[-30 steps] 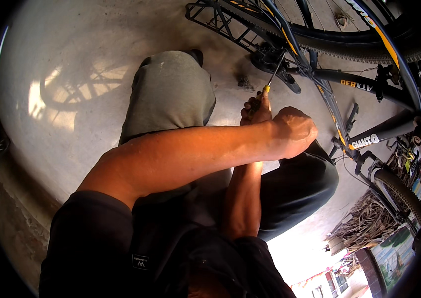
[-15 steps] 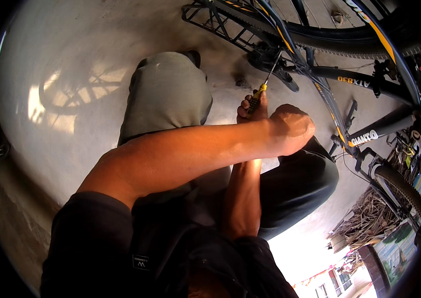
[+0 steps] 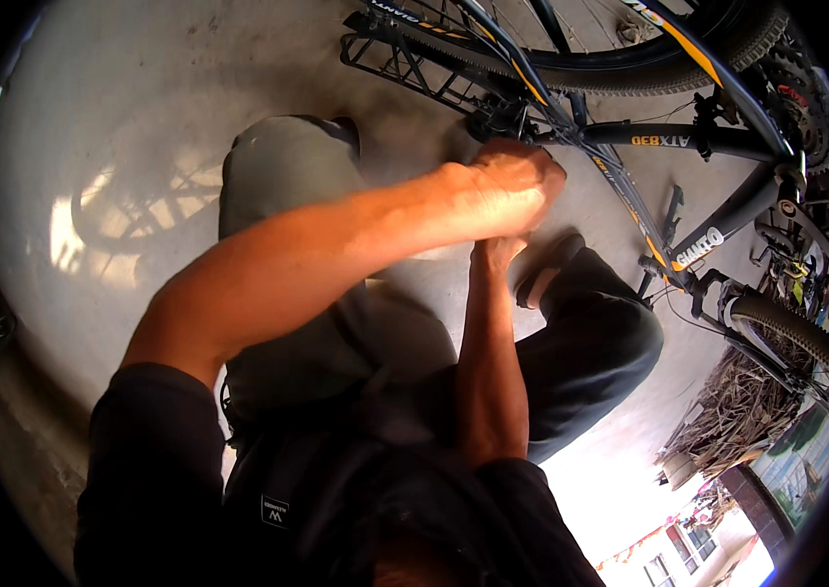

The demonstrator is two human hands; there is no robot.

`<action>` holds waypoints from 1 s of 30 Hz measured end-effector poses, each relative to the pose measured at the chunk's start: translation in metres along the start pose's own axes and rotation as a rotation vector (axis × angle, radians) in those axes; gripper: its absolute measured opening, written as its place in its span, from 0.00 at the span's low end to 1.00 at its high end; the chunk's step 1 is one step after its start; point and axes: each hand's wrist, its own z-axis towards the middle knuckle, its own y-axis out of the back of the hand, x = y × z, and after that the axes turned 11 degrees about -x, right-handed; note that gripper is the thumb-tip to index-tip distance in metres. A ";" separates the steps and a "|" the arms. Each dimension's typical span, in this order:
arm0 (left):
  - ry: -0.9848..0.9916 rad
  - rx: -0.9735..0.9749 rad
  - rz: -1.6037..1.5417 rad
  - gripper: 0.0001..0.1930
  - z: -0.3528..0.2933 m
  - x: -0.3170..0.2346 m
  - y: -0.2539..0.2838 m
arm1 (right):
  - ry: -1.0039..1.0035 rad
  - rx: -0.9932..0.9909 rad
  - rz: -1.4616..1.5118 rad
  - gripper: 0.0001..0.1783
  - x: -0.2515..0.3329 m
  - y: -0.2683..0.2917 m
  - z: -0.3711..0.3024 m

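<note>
My left arm reaches across my body, and my left hand [image 3: 520, 186] is curled closed beside the black bicycle frame [image 3: 620, 191], back of the hand toward me. Anything inside its fingers is hidden. Beneath it is my right hand [image 3: 498, 251], with only the wrist and base of the hand showing. Its fingers are covered, and the yellow-handled screwdriver seen there earlier is out of sight. Just beyond my left hand are dark bicycle parts [image 3: 502, 115], partly hidden, near the rear rack [image 3: 414, 70].
A large tyre [image 3: 620, 78] curves across the top, and the chainrings [image 3: 806, 112] show at upper right. Another wheel [image 3: 786, 323] is at right beside piled sticks [image 3: 737, 411]. My bent knees [image 3: 282, 161] flank my arms. Grey floor [image 3: 140, 108] extends left.
My left hand has moved up and left toward the bicycle, now covering my right hand. The screwdriver, held in my right hand before, has gone out of sight. The view has shifted slightly.
</note>
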 end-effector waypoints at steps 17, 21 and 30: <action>-0.013 -0.623 0.292 0.13 0.036 0.088 0.024 | -0.229 -0.075 0.011 0.20 0.030 -0.007 -0.019; -0.100 -0.680 0.306 0.07 0.059 0.077 0.034 | -0.080 -0.129 -0.121 0.20 0.039 0.004 -0.017; 0.078 -0.432 0.651 0.09 0.084 0.085 0.022 | -0.206 -0.152 -0.068 0.23 0.048 -0.008 -0.027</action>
